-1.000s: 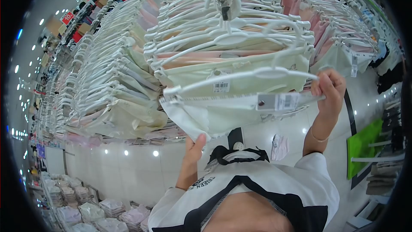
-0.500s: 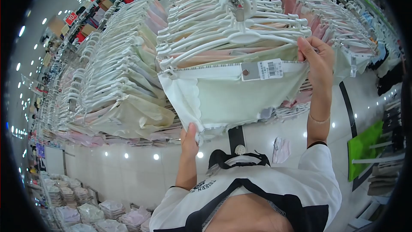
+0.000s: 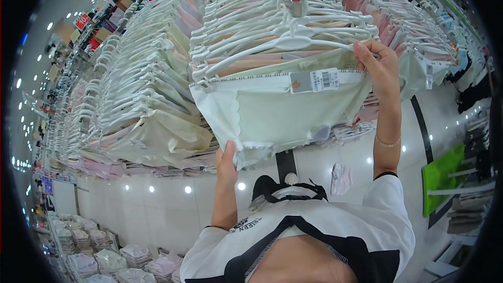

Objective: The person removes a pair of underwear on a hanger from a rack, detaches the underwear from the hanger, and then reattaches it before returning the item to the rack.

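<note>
Rows of white hangers (image 3: pixel 157 68) with pale garments fill the racks above and to the left of both hands. Between the hands hangs a pale green garment (image 3: pixel 283 112) on a white hanger (image 3: pixel 285 44), with a grey barcode tag (image 3: pixel 316 80) on its top band; the print is too small to read. A red sign (image 3: pixel 83 20) far left reads "10". The right hand (image 3: pixel 378 63), arm raised, pinches the garment's top corner; the left hand (image 3: pixel 226 158) grips its lower edge from below.

Both hands, right hand (image 3: pixel 378 68) and left hand (image 3: pixel 226 161), apparently grip a pale green garment (image 3: pixel 283 112).
</note>
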Demonstrator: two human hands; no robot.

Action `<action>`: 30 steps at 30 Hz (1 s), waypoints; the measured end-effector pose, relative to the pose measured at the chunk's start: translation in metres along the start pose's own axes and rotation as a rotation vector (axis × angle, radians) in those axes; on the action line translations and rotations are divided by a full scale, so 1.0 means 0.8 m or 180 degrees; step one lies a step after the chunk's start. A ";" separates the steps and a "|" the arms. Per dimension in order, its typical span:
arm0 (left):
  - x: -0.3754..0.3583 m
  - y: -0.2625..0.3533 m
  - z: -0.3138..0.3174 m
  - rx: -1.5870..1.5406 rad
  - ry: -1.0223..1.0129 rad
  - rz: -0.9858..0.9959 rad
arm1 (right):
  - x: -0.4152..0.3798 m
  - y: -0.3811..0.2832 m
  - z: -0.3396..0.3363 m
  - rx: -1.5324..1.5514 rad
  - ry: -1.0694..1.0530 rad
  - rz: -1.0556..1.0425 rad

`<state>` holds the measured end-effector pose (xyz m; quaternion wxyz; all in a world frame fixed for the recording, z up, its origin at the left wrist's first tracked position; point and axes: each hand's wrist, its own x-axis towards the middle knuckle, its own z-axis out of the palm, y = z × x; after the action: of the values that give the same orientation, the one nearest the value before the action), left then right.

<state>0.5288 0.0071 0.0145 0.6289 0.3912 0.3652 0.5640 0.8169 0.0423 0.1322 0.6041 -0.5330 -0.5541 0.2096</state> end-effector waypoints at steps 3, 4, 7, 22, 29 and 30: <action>0.003 -0.001 0.000 -0.0005 -0.0009 -0.0033 | 0.000 0.002 0.000 0.0047 -0.0030 0.0043; 0.003 -0.003 -0.001 -0.0019 -0.0015 -0.0008 | -0.001 0.003 0.001 0.0075 -0.0032 0.0051; 0.006 -0.004 -0.008 -0.0016 -0.0126 -0.0003 | -0.005 0.007 0.003 0.0214 0.0113 0.0060; 0.017 -0.014 -0.042 -0.0101 -0.0319 -0.0218 | -0.110 0.085 0.004 0.1062 0.0525 0.1262; 0.028 -0.016 -0.047 -0.0069 0.0011 -0.0272 | -0.136 0.106 -0.009 0.1615 0.0947 0.1426; 0.030 -0.018 -0.048 -0.0029 0.0011 -0.0217 | -0.136 0.104 -0.008 0.1652 0.1051 0.1375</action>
<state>0.5027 0.0332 -0.0153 0.6489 0.3747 0.3769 0.5445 0.8181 -0.0233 0.0116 0.7422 -0.4934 -0.2524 0.3768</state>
